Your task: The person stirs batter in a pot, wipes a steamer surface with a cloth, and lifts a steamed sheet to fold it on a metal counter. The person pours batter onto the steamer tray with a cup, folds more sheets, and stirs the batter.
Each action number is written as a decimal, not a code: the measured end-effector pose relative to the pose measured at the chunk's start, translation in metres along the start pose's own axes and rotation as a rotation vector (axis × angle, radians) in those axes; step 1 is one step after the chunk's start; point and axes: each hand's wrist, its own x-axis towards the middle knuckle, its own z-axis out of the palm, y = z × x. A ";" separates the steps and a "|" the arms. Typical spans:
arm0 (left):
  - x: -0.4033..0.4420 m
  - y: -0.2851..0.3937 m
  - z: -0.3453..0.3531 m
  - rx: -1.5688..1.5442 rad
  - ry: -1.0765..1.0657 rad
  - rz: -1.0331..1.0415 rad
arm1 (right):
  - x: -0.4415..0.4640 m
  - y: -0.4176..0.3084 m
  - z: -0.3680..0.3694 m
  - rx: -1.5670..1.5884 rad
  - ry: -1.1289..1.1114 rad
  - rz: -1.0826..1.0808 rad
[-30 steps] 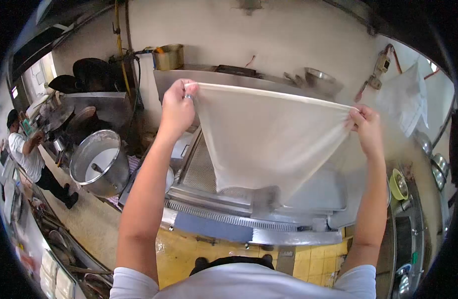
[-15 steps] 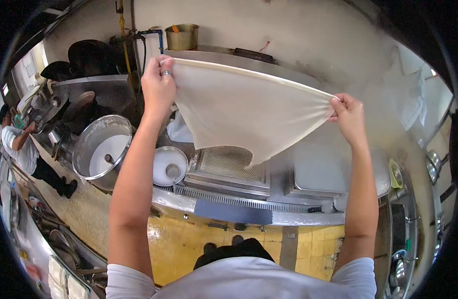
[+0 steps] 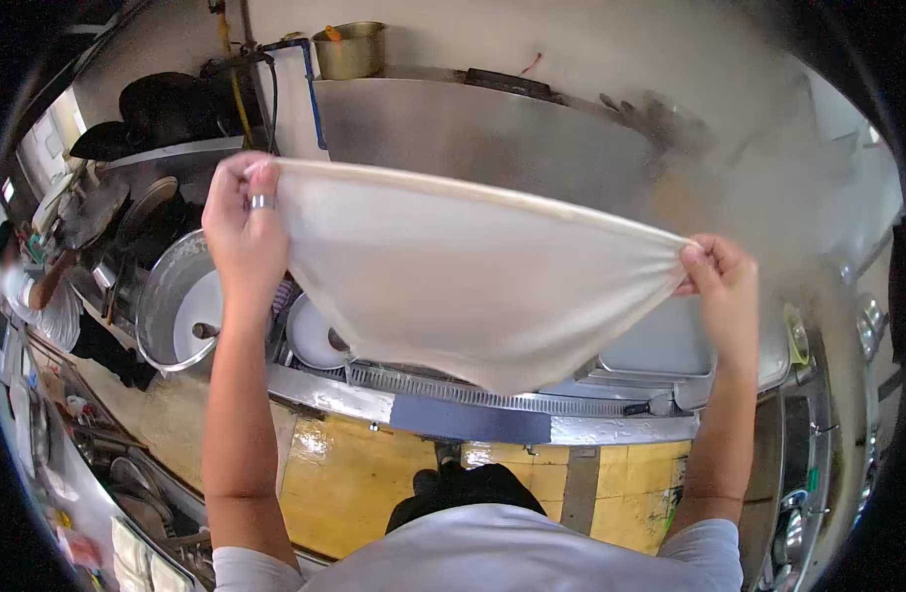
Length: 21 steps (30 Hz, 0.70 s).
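Thin white sheet [image 3: 472, 266] held up over the steel counter [image 3: 630, 428], long axis along the taut top edge, sloping down from upper left to right, lower edge sagging to a blunt tip pointing toward the wearer; left hand [image 3: 248, 227] pinched on one top corner, right hand [image 3: 719, 286] pinched on the other. Sheet blocks view of mid-counter and overlaps the round pan [image 3: 297, 347] and flat tray [image 3: 660, 345]. Large pot [image 3: 162, 301] at left, partly behind left forearm, brassy pot [image 3: 352, 54] on back ledge, steam hazing right side.
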 end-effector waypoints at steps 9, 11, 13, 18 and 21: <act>-0.173 -0.214 0.094 0.171 -0.475 -0.415 | -0.052 0.305 0.133 -0.199 -0.228 0.324; -0.223 -0.263 0.123 0.376 -0.497 -0.445 | -0.066 0.366 0.173 -0.325 -0.175 0.332; -0.244 -0.290 0.143 0.398 -0.443 -0.476 | -0.061 0.396 0.202 -0.337 -0.057 0.414; -0.245 -0.320 0.179 0.595 -0.385 -0.354 | -0.024 0.435 0.232 -0.385 0.073 0.281; -0.232 -0.332 0.202 0.678 -0.361 -0.314 | 0.006 0.469 0.245 -0.482 0.119 0.135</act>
